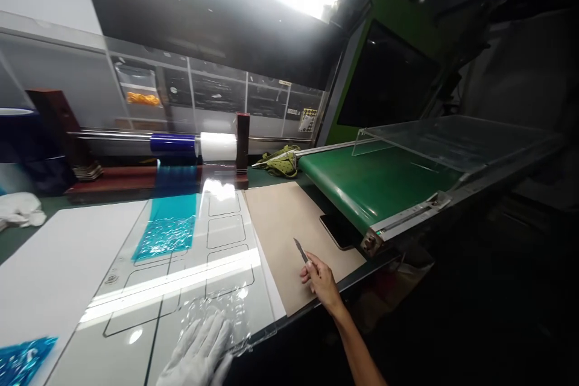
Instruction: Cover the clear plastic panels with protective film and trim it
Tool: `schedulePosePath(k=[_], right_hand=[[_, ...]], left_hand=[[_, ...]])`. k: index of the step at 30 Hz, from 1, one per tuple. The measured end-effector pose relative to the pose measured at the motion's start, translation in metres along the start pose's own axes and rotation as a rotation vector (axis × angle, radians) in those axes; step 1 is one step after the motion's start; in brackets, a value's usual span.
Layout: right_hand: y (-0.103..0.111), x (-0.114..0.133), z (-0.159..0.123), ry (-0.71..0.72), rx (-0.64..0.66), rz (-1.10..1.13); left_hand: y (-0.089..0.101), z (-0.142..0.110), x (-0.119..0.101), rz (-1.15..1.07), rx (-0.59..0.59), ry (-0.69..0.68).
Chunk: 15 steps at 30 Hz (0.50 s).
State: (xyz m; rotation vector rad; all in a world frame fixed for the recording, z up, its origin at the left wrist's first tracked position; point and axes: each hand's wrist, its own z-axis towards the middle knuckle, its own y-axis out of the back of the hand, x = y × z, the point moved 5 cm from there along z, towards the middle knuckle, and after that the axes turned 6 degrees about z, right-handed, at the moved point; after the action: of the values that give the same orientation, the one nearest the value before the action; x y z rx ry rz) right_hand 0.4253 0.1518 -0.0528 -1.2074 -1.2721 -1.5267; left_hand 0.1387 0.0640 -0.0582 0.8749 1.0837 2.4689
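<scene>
My left hand, in a white glove, lies with its fingers stretched over a crinkled piece of clear plastic film near the front edge of the worktable. Beneath them is a glossy glass-like sheet marked with black rounded outlines. A strip of blue film runs down onto this sheet from the blue roll. My bare right hand is closed around a small knife, its pointed blade aimed up and left above a brown board. How its handle sits in the palm is hidden.
A rack bears a blue film roll and a white roll. A phone-like dark slab lies beside the green conveyor belt, under a clear cover. Crumpled blue film lies at lower left; a patterned cloth sits behind.
</scene>
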Motion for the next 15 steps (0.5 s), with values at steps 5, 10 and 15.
schedulePosePath(k=[5,10,15], right_hand=[[0.001,-0.008,0.027,0.128,0.060,-0.140],[-0.011,0.003,0.047,0.437,0.163,-0.406],[-0.053,0.047,-0.034,0.458,0.217,-0.341]], left_hand=[[0.038,0.005,-0.001,-0.172,0.116,0.215],[0.073,-0.001,-0.009,-1.106,0.144,0.880],[0.091,0.004,-0.032,-2.151,-0.376,1.365]])
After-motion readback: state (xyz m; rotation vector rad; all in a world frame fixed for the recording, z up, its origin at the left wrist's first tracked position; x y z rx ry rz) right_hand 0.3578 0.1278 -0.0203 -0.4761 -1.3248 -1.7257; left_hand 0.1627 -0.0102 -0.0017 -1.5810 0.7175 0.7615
